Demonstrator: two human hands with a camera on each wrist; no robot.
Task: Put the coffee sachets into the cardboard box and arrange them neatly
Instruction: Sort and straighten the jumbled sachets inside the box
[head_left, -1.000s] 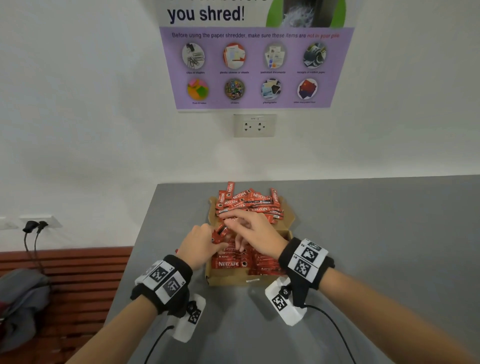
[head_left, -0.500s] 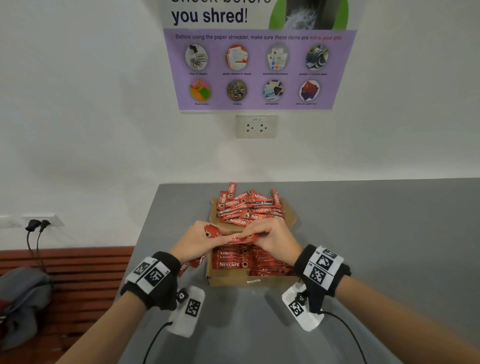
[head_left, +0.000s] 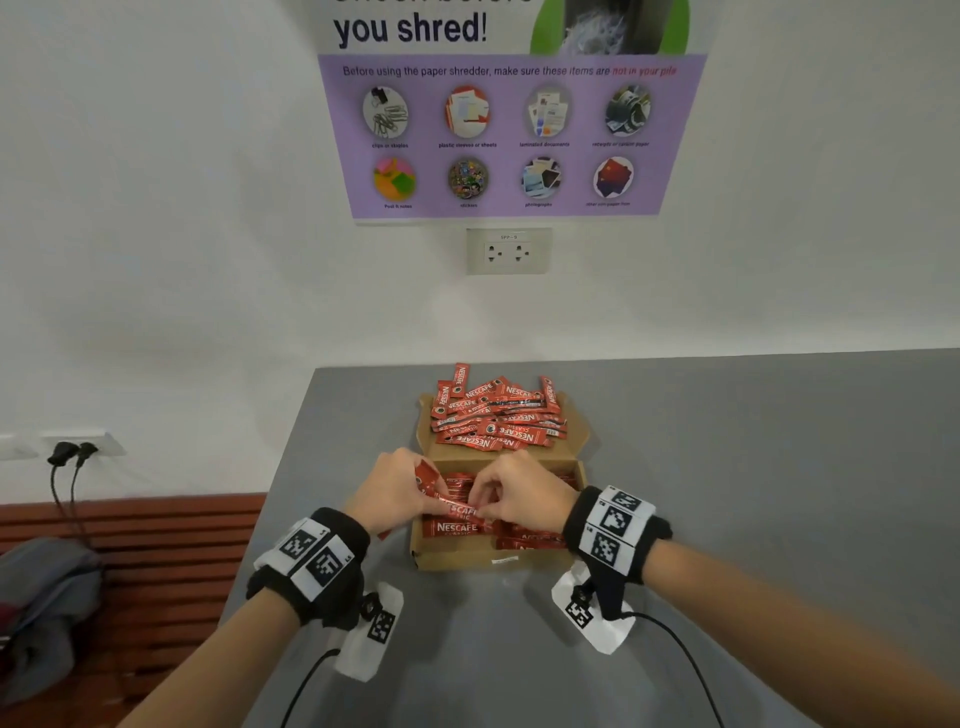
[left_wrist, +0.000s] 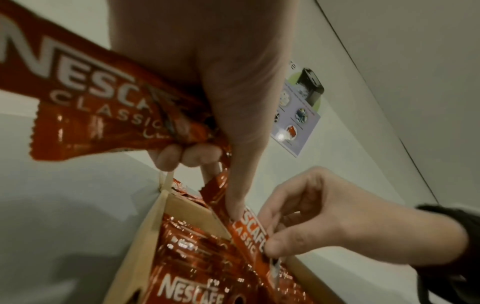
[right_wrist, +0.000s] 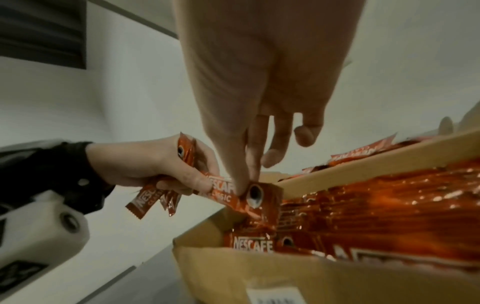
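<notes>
An open cardboard box sits on the grey table, with red Nescafe sachets laid in rows in its near part. A loose pile of sachets lies on the far flap. My left hand grips a small bundle of sachets above the box's left edge. Its thumb also lies on one sachet that stretches toward my right hand. The right thumb and forefinger pinch that sachet's other end just above the rows in the box.
The table's left edge drops to a wooden bench with a grey bag on it. A wall socket and a poster hang behind the table. Bare grey table surface spreads to the right of the box.
Both hands have drawn back from the far pile to the near part of the box. The right hand has taken hold of one sachet from the left hand's bundle.
</notes>
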